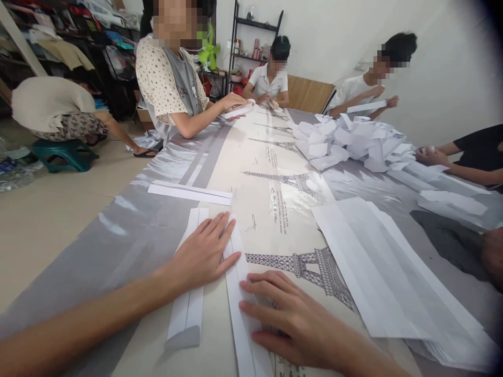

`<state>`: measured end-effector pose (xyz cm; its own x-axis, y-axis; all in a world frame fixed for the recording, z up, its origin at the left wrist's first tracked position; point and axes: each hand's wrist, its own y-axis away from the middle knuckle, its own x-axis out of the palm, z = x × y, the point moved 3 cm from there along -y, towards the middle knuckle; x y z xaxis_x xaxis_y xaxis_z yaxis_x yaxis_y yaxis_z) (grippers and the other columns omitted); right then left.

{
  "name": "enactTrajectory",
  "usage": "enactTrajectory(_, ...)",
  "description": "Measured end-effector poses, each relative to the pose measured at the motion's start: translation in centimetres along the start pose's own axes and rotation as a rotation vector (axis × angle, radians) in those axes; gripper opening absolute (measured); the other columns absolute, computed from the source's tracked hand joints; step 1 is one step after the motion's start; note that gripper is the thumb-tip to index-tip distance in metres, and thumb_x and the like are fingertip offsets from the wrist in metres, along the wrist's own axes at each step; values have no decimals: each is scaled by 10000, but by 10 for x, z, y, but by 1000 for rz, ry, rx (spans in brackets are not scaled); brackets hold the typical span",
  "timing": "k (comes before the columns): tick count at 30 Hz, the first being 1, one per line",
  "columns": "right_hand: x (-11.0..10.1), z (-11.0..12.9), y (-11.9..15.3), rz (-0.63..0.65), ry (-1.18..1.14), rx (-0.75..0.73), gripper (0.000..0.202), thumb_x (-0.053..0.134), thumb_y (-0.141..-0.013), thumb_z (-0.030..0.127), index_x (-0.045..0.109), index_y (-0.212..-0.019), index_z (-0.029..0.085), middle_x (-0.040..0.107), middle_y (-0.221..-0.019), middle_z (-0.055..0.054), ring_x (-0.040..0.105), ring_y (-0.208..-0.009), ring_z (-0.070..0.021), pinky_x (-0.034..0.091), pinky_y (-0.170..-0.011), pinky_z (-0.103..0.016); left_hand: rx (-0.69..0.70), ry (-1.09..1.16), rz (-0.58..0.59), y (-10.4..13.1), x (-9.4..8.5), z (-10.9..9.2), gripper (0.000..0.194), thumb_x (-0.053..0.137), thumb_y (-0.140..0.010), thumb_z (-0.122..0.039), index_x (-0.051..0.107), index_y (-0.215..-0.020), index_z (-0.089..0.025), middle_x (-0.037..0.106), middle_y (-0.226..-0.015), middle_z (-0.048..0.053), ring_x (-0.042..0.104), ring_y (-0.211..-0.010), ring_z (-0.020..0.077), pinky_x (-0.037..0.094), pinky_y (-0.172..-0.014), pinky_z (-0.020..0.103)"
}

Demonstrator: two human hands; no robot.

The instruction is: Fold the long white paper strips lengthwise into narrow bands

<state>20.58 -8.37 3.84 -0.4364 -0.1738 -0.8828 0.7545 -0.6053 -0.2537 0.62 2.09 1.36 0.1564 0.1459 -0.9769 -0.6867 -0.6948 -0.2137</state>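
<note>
A long folded strip of white paper (234, 293) lies lengthwise in front of me on the tablecloth. My left hand (208, 248) rests flat across its upper part, fingers stretched out. Lower down, my right hand (288, 314) touches the strip's right edge with its fingers spread. Partly under my left hand and wrist lies a second folded paper strip (184, 319), its near end curling up. Beyond my left fingertips a third folded strip (188, 192) lies crosswise.
A stack of white paper sheets (377, 272) lies to my right, with a heap of folded white paper (353, 139) behind it. The tablecloth (259, 225) has Eiffel Tower prints. Several people work around the table; another sits on a green stool (65, 154) at left.
</note>
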Motion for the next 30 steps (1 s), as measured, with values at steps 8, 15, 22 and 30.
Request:
enactTrajectory(8, 0, -2, 0, 11, -30, 8, 273, 599, -1012, 293, 657, -1252, 175, 626, -1340, -121, 486, -1340, -260, 439, -1117, -436, -70, -33, 71, -2, -2, 2, 790, 326, -1033, -606, 373, -1507, 24, 358, -1599, 268, 328, -1506, 377, 313, -1185, 535)
enactTrajectory(15, 1, -7, 0, -7, -71, 58, 239, 557, -1032, 209, 695, -1227, 221, 641, -1346, -69, 497, -1339, -212, 460, -1108, -383, -17, 64, 12, 1, 7, 8, 782, 330, -1043, -604, 244, -1557, -21, 283, -1638, 257, 244, -1547, 347, 216, -1245, 520)
enactTrajectory(22, -2, -6, -2, 4, -84, 55, 251, 558, -1024, 204, 714, -1220, 221, 659, -1326, -81, 524, -1335, -228, 481, -1102, -425, 94, 135, -26, -1, -2, 15, 771, 449, -1039, -559, 205, -1579, -65, 271, -1637, 271, 219, -1551, 373, 232, -1226, 591)
enactTrajectory(30, -11, -13, 0, -21, -121, 67, 183, 573, -1012, 177, 748, -1053, 212, 694, -1246, -72, 591, -1248, -209, 508, -1068, -405, 600, 296, 3, -4, -32, -2, 344, 414, -1018, -77, 596, -1286, -192, 659, -1299, 95, 623, -1199, 202, 362, -1194, 432)
